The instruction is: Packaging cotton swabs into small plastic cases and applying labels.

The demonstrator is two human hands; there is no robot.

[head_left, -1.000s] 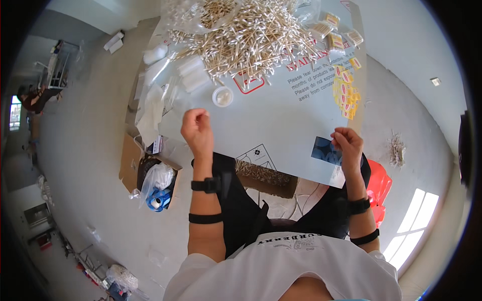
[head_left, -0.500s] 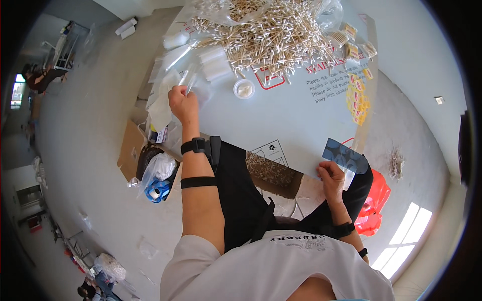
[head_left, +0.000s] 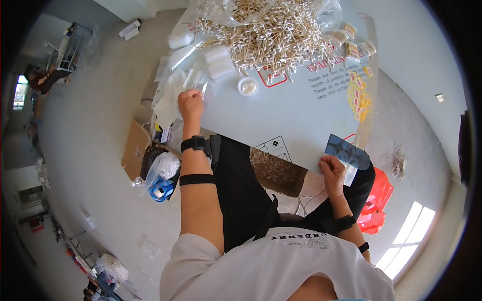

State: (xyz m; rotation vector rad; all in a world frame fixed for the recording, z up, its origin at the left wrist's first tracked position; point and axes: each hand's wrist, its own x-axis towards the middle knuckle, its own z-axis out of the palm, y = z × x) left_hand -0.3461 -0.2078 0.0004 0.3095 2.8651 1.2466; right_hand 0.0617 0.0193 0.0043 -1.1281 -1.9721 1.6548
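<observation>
In the head view, the left hand (head_left: 191, 106) was over the left part of the table (head_left: 281, 118), its fingers curled inward at the near end of some clear plastic bags (head_left: 196, 76). Whether any film was pinched between them could not be told. These bags lay on the table, just left of a row of whitish translucent packets (head_left: 219, 62). A small round white tub (head_left: 247, 86) stood to the right of the packets, well apart from the right hand.

The right hand (head_left: 333, 173) was at the table's near edge, its fingers bent toward the thumb; whether the tips met or held something could not be told. A dark blue patterned card (head_left: 347, 151) lay just beside it, at the table's corner.

Across the far side spread a large heap of cotton swabs (head_left: 281, 40), partly under clear film (head_left: 241, 12). To its right stood small swab packs (head_left: 352, 49), with yellow labels (head_left: 358, 98) scattered nearer the person. Below the near edge, a cardboard box (head_left: 293, 183) held more swabs.
</observation>
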